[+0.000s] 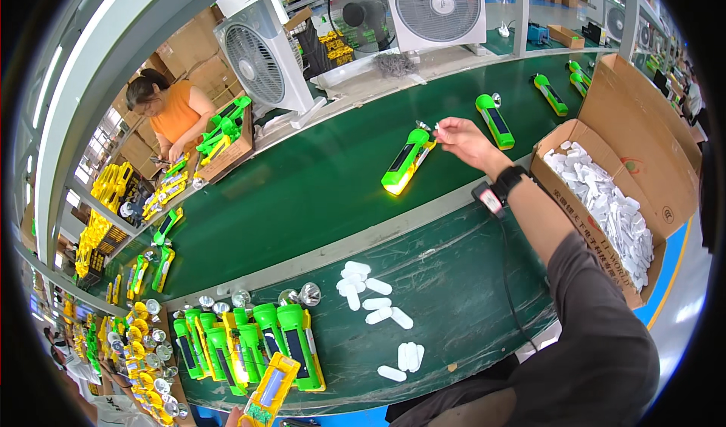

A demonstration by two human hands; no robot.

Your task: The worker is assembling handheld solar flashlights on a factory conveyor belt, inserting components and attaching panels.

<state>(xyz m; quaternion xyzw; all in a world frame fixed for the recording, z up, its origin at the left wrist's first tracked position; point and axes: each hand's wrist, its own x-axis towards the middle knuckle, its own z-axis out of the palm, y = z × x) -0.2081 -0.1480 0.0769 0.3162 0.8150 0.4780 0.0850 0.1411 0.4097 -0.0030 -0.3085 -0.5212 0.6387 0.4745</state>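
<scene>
My right hand [457,138] reaches far out over the green conveyor belt [318,185]. Its fingertips are pinched at the head end of a green flashlight [407,161] that lies on the belt, right beside a small silver reflector [423,127]. The flashlight's near end glows yellow. Only the fingers of my left hand [233,415] show at the lower edge, closed on a yellow flashlight [270,389] tilted over a row of several green flashlights [249,344]. A black band and a tag with a cord sit on my right wrist [505,185].
Several white plastic pieces [370,295] lie on the near green table. An open cardboard box [605,200] of white pieces stands at the right. More green flashlights [495,121] ride the belt. Fans [261,60] stand beyond it. A person in orange [174,113] works at the far left.
</scene>
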